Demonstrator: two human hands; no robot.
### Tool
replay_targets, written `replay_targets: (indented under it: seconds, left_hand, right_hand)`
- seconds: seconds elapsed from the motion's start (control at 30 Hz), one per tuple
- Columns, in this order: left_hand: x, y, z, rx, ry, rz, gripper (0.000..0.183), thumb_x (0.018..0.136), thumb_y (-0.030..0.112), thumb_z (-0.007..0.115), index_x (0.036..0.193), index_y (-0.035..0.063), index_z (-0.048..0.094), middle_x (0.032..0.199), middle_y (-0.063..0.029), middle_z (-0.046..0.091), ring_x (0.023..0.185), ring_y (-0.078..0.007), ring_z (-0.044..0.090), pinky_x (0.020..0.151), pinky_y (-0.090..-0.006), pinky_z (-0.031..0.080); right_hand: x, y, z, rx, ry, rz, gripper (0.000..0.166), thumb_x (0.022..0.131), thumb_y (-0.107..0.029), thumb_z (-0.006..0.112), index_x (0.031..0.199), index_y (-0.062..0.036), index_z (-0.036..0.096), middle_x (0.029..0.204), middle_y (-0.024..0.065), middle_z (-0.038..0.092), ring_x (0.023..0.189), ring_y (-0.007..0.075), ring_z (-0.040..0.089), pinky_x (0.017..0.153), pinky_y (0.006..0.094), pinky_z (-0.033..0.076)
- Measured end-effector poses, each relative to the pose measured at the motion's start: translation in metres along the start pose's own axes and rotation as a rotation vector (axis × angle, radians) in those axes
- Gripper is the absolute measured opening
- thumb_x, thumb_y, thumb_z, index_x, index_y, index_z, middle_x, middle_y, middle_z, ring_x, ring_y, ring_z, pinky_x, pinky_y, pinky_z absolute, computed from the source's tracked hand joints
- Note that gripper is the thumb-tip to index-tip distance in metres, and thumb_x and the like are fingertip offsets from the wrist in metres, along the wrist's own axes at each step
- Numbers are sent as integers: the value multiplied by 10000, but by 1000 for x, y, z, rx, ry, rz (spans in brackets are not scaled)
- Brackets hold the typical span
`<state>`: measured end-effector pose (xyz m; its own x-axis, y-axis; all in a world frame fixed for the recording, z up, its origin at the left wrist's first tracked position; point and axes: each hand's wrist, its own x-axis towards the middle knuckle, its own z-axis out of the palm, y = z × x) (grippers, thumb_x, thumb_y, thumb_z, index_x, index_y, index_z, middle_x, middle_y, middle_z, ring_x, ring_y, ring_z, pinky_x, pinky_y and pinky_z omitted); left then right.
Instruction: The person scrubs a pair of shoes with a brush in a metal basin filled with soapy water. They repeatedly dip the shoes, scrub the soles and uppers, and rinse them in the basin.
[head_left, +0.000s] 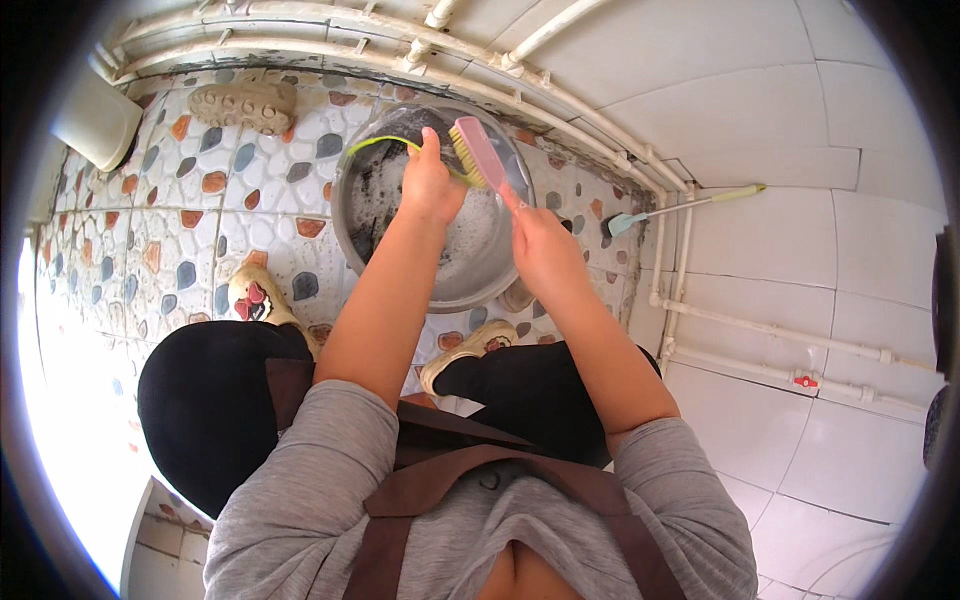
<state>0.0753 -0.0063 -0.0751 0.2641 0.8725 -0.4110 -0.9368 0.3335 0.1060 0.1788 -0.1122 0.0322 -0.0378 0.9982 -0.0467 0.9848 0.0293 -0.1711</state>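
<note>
A round grey basin (346, 247) of sudsy water with dark matter in it stands on the floor before me. Over it, my left hand (433, 180) grips a dark, wet item (420, 120) with a lime-green edge; what it is cannot be made out, as my hand covers part of it. My right hand (544, 244) holds a pink scrubbing brush (480, 150) by its handle. The brush's yellowish bristles face left and meet the green edge close to my left fingers.
A beige shoe (244, 105) lies tread outward at the back left, near a white bin-like container (101, 124). Another beige object (517, 295) is half hidden beside the basin. A long-handled brush (675, 210) leans on the right wall by white pipes (772, 330).
</note>
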Motion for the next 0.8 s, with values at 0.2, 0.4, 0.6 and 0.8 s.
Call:
replay_targets:
  seconds: [0.2, 0.4, 0.6, 0.8]
  left_hand:
    - [-1, -18, -6, -83, -46, -89, 323, 990, 264, 324, 1297, 171, 287, 1219, -105, 475, 1084, -277, 510, 930, -500, 424]
    - [-6, -7, 10, -37, -41, -34, 414, 995, 316, 271, 1258, 6, 346, 1201, -190, 508, 1100, -336, 515, 942, -491, 423]
    - [3, -10, -4, 23, 22, -71, 423, 994, 314, 289, 1270, 9, 387, 1145, -169, 529, 1033, -321, 540, 892, -454, 449]
    - [-27, -48, 9, 90, -58, -200, 378, 995, 288, 301, 1262, 36, 393, 1118, -153, 544, 975, -299, 555, 860, -435, 462]
  right_hand:
    - [15, 18, 13, -150, 66, 161, 402, 878, -104, 489, 1259, -228, 524, 787, 128, 565, 713, 312, 572, 646, 397, 460]
    - [15, 23, -16, 86, 186, 34, 415, 867, -94, 508, 1266, -210, 519, 803, 134, 571, 718, 324, 562, 654, 402, 460]
    - [-2, -7, -2, 29, -33, 5, 417, 866, -81, 505, 1264, -206, 522, 795, 141, 565, 704, 327, 554, 642, 407, 454]
    - [16, 26, 14, 120, 47, -6, 395, 860, -80, 496, 1240, -177, 539, 802, 177, 584, 743, 339, 577, 642, 407, 459]
